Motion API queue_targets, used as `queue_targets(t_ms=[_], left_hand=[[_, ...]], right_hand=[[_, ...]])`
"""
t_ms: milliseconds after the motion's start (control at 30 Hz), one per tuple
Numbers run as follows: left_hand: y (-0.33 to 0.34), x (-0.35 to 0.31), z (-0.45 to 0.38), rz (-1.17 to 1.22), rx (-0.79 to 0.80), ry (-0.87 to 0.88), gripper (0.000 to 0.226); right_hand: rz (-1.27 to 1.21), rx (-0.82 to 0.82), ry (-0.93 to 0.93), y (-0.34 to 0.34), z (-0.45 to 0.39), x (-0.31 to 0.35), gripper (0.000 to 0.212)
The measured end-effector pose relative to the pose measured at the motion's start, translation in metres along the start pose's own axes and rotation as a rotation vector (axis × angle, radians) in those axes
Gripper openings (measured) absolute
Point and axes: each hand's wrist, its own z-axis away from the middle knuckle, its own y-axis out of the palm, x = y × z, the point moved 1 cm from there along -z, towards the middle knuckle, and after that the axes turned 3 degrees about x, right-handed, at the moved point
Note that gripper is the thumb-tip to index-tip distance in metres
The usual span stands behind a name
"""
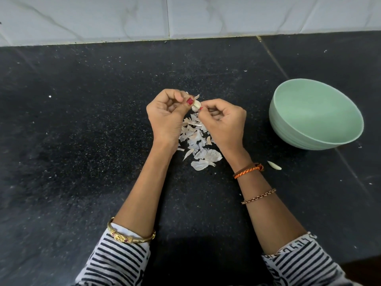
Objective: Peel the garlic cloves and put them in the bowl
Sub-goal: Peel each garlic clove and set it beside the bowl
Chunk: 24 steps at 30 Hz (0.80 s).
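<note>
Striped sleeves (115, 263) – both hands, left (167, 114) and right (224, 122), pinch one garlic clove (195, 105) above peels (198, 145).

Garlic clove (196, 104) and bowl (315, 114)

The pale clove sits left of the mint-green bowl, well apart; another clove (274, 165) lies on its side just below the bowl's left edge — the bowl stands upright.

Even, soft light from above; the wall tiles (103, 17) glare pale. A dark shadow pools on the counter (61, 120) at its near edge. Wide-angle bending curves the edges; focus is sharp.
</note>
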Motion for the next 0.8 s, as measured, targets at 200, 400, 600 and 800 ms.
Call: queue_targets(t_ms=[200,400,600,800], left_hand=[[0.000,0.003,0.000,-0.013,0.042,0.019,0.039],[0.001,0.005,0.000,-0.002,0.058,0.020,0.041],[0.004,0.001,0.002,0.067,0.019,-0.010,0.038],[0.007,-0.003,0.003,0.366,0.015,-0.246,0.029]], right_hand=[[0.072,-0.070,0.017,0.003,0.001,0.001,0.007],[0.042,-0.076,0.063,0.002,0.000,0.003,0.007],[-0.191,-0.036,0.179,-0.002,-0.002,0.012,0.019],[-0.427,-0.047,0.367,-0.002,-0.005,0.014,0.025]])
